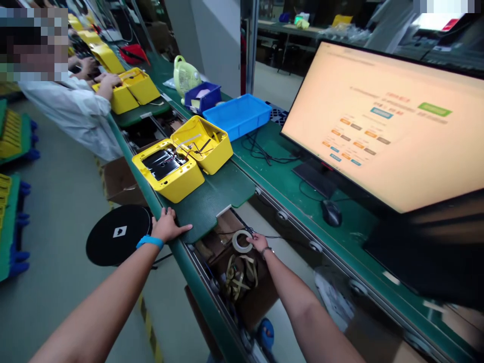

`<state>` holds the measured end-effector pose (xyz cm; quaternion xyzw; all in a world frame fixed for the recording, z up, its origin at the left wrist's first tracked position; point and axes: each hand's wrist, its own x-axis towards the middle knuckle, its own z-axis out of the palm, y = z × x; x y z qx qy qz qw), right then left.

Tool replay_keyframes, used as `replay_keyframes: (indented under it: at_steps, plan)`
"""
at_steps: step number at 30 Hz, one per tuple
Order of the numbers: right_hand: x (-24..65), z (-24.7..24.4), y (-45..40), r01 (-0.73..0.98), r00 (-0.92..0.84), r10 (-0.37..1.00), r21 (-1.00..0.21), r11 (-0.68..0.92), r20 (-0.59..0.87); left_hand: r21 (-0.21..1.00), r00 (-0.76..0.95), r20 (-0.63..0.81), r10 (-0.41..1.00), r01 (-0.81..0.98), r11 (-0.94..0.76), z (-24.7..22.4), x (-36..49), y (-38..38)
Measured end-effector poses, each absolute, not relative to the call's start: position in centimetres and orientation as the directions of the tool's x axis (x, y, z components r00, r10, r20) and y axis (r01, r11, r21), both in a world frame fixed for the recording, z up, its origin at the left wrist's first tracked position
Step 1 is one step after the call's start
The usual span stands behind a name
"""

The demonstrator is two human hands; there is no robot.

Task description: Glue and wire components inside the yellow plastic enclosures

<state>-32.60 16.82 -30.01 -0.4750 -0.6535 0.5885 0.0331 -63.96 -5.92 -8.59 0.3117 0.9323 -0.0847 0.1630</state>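
My left hand (166, 227) rests with spread fingers on the near corner of a green work board (200, 209), a blue band round its wrist. Just beyond it sits an opened yellow case (176, 184), its two halves laid side by side with wires running between them and a dark panel in the nearer half. Over the gap in the line, my right hand (259, 242) pinches the edge of a pale roll of tape (236, 245). Below the roll, a cardboard box (260, 305) holds tangled yellowish strips (236, 285).
A monitor (378, 121) and mouse (331, 213) stand on the right bench. Blue bins (242, 116) and a green fan (186, 78) sit farther back. At left, a co-worker's hands touch another yellow case (141, 88). A round black stool (109, 242) is beside the line.
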Motion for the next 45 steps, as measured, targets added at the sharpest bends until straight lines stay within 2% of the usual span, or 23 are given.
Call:
replay_keyframes:
  at_steps: [6,11,19,24,36,40,45]
  plan:
    - [-33.4,-31.6,19.2,0.654,-0.482,0.605,-0.72,-0.233,-0.633,-0.039,-0.753,-0.355,0.555,0.605,0.796,-8.5,-63.9,-5.7]
    - [-33.3,-32.8,19.8,0.719,-0.45,0.597,-0.666,-0.2,-0.664,-0.037,-0.757,-0.376,0.534,0.588,0.808,-8.3,-63.8,-5.5]
    - [-32.7,-33.3,18.9,0.718,-0.528,0.645,-0.696,-0.009,-0.553,-0.047,-0.755,-0.387,0.53,0.59,0.806,-8.0,-63.7,-5.5]
    - [-32.4,-33.3,17.9,0.755,-0.518,0.674,-0.651,0.073,-0.526,-0.046,-0.756,-0.375,0.536,0.592,0.804,-8.3,-63.8,-5.5]
    - [-32.5,-33.2,17.5,0.798,-0.474,0.741,-0.588,0.134,-0.475,-0.062,-0.758,-0.374,0.533,0.595,0.802,-8.1,-63.8,-5.4]
    - [-31.5,-31.7,15.6,0.821,-0.407,0.818,-0.556,0.132,-0.407,-0.068,-0.759,-0.333,0.559,0.611,0.789,-8.0,-63.4,-5.6]
    - [-26.9,-28.4,9.9,0.81,-0.383,0.86,-0.571,0.135,-0.339,-0.08,-0.745,-0.28,0.605,0.646,0.759,-7.7,-61.3,-6.1]
